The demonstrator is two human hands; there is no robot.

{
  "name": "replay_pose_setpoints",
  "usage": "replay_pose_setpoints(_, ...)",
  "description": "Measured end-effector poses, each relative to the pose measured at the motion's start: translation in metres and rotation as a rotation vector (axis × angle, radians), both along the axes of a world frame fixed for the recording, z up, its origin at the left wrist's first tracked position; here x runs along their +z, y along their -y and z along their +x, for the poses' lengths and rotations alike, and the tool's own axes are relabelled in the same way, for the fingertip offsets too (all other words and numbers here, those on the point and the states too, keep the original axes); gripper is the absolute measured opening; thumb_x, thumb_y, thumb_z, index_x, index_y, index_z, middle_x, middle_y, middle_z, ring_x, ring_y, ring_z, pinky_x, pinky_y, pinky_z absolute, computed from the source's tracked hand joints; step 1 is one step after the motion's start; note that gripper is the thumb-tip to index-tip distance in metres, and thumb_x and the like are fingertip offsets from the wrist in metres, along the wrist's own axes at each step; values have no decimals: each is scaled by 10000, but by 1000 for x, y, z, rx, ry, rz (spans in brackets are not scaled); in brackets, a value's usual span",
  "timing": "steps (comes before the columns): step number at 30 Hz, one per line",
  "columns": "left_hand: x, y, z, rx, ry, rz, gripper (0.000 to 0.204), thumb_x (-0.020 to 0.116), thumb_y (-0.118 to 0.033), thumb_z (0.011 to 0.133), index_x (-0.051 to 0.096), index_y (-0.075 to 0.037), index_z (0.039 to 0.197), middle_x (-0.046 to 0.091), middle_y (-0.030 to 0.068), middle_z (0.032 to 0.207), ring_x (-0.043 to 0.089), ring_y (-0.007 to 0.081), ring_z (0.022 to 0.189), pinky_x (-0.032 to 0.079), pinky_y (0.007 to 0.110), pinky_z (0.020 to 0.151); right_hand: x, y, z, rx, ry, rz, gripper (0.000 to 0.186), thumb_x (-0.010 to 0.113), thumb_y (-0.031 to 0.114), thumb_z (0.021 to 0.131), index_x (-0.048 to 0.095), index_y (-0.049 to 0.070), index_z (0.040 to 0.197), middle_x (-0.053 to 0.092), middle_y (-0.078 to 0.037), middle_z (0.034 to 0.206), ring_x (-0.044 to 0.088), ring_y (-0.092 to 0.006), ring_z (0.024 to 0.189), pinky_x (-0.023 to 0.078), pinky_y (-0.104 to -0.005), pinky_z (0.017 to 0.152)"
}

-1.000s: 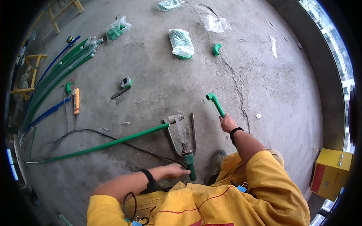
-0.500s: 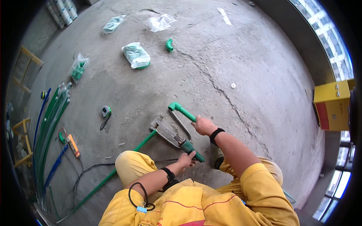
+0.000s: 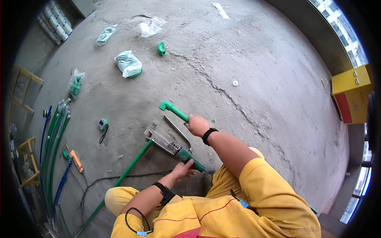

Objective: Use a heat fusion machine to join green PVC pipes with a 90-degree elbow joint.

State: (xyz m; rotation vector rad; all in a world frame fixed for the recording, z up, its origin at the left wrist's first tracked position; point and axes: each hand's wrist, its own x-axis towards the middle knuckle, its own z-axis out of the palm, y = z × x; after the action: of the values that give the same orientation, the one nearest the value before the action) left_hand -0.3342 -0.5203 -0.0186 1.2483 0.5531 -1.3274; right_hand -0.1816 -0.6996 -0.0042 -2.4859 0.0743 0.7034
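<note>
My right hand [image 3: 197, 125] grips a short green pipe [image 3: 179, 113], which carries an elbow fitting [image 3: 163, 105] on its far end. Below it, my left hand [image 3: 183, 169] is closed round the green handle of a pipe fusion welder [image 3: 192, 159]. The welder's metal body lies low over the concrete, with a bent metal stand [image 3: 177, 129] beside it. A long green pipe [image 3: 133, 164] runs from the lower left up to the welder's head; whether it is joined there I cannot tell. The short pipe and elbow are apart from the head.
Left on the floor are a tape measure [image 3: 103, 124], an orange tool [image 3: 76, 161], a blue tool [image 3: 62, 178], a dark cord and a bundle of green pipes [image 3: 56, 131]. Farther off lie bagged fittings [image 3: 128, 64] and a loose elbow [image 3: 161, 48]. A yellow box [image 3: 352, 95] stands right.
The whole view has shifted, so the floor things sit farther left. My right hand has carried the short pipe and elbow slightly farther from the welder's head. Both grips stay the same.
</note>
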Motion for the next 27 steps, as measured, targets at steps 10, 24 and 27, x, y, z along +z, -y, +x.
replay_pose_setpoints(10, 12, -79, -1, -498, 647, 642, 381, 653, -360, 852, 712, -57, 1075, 731, 134, 958, 705, 244, 861, 549, 376, 777, -42, -6, 24, 367, -136, 117, 442, 636, 389, 851, 682, -9, 1038, 700, -225, 952, 684, -357, 912, 544, -446, 785)
replay_pose_setpoints(24, -53, -152, 42, -532, 1154, 1220, 463, 716, -285, 830, 564, -88, 1220, 562, 151, 1184, 514, 343, 1156, 411, 488, 968, -25, 18, -24, -169, -304, 344, 578, 536, 585, 937, 599, 15, 998, 567, -106, 684, 582, -227, 579, 488, -401, 568)
replay_pose_setpoints(27, -71, -163, 60, -479, 1148, 1143, 432, 677, -316, 866, 558, -96, 1218, 603, 159, 1139, 562, 354, 1108, 436, 491, 943, -15, 7, -25, -163, -219, 360, 614, 471, 610, 955, 608, 12, 985, 550, -101, 667, 567, -216, 577, 483, -415, 587)
